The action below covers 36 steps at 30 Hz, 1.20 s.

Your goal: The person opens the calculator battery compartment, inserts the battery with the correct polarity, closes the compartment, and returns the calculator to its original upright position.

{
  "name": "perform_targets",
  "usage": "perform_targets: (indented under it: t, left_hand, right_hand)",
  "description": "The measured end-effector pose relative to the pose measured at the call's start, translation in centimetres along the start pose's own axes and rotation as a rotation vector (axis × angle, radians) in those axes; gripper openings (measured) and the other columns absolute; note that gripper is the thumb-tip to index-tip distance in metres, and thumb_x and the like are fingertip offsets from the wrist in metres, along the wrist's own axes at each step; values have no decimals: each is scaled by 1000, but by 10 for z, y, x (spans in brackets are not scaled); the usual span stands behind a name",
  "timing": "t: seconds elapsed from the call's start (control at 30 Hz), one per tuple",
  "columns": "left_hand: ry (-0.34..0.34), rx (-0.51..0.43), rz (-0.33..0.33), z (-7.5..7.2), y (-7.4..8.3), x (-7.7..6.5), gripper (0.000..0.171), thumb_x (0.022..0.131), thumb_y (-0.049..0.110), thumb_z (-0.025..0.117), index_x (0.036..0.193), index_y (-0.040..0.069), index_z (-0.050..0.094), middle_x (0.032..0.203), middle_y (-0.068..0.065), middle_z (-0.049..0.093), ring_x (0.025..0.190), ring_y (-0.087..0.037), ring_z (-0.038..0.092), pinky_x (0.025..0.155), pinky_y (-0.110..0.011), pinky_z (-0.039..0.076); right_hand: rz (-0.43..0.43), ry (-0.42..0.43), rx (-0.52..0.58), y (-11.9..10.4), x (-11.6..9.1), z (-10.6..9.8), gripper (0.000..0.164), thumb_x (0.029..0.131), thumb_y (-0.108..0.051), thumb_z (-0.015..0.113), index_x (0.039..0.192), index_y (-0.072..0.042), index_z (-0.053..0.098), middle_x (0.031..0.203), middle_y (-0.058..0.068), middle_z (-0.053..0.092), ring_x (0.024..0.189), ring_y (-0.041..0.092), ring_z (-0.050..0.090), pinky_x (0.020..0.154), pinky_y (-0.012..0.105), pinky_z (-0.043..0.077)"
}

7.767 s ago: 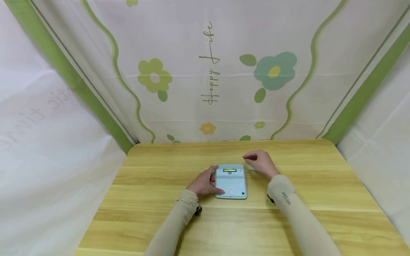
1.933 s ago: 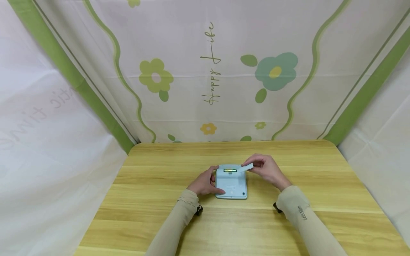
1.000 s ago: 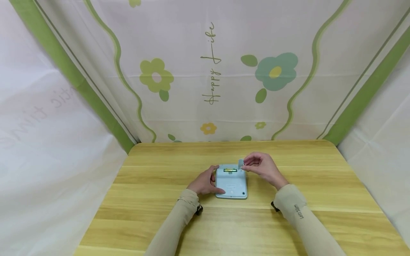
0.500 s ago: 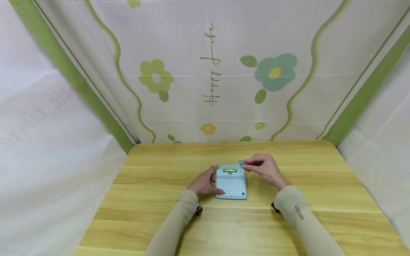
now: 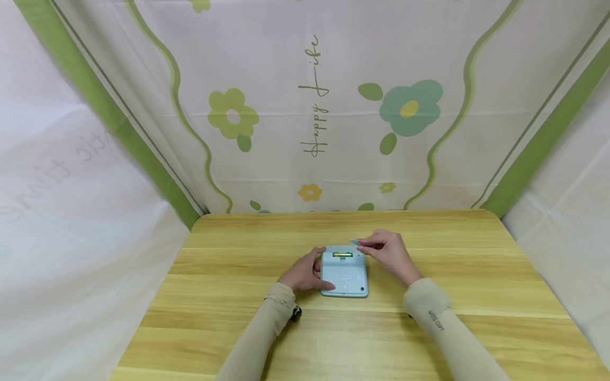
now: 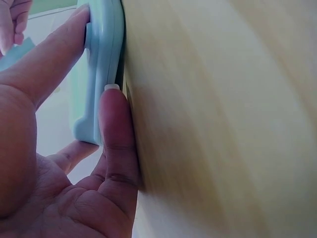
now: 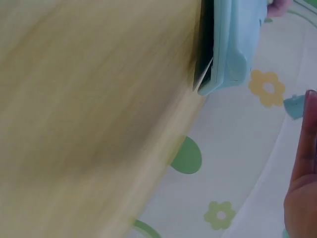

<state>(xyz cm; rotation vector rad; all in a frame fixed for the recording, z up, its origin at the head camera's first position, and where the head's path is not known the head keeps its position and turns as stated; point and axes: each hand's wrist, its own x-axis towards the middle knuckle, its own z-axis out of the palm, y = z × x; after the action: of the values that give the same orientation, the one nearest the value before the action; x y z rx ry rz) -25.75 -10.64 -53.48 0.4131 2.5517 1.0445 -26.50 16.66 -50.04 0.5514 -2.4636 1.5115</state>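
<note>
A light blue calculator [image 5: 345,278] lies face down on the table, its battery slot uncovered. Inside the slot sits a green and gold battery [image 5: 342,254]. My left hand [image 5: 301,272] grips the calculator's left side, thumb on the near corner and fingers at the far corner. In the left wrist view a fingertip [image 6: 116,109] lies along its side edge. My right hand [image 5: 388,254] pinches the small light blue battery cover [image 5: 355,242] above the calculator's far right corner. In the right wrist view the cover [image 7: 294,106] is held apart from the calculator body [image 7: 237,54].
The wooden table [image 5: 238,317] reaches back to a white curtain [image 5: 276,63] printed with flowers. More white curtain hangs at the left and right sides.
The right hand first was by the cover on the table, then lifted it. It has since turned the cover over the far right corner, now tilted flatter. The left hand and calculator stay put.
</note>
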Motion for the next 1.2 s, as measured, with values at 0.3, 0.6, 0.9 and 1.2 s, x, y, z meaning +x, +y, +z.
perform_targets:
  t: [0.3,0.6,0.9,1.2]
  left_hand:
    - [-1,1,0,0,-1,-1,108,76,37,94,162,14,31,99,-3,56,81,-14,53,73,-28,45]
    - [-2,-11,11,0,0,-2,107,77,37,93,161,12,32,98,-5,57,81,-15,53,72,-28,45]
    - [4,16,23,0,0,-2,106,78,38,92,161,11,32,97,-5,57,79,-15,52,71,-27,44]
    - [8,1,9,0,1,-2,106,78,36,93,162,14,32,98,-4,57,81,-15,53,73,-28,46]
  right_hand:
    - [-67,-110,-128,-4,0,21,20,83,3,83,102,-5,83,74,-2,59,65,7,50,57,20,44]
    - [-190,-157,-401,-5,3,44,17,88,0,80,103,-8,84,73,-4,57,64,4,45,58,19,42]
    - [-240,-184,-600,-14,2,55,16,86,0,82,100,-8,84,77,-2,58,66,6,48,60,17,44]
    - [-328,-225,-824,-22,3,64,18,88,5,77,100,-6,83,85,6,66,74,15,66,66,26,57]
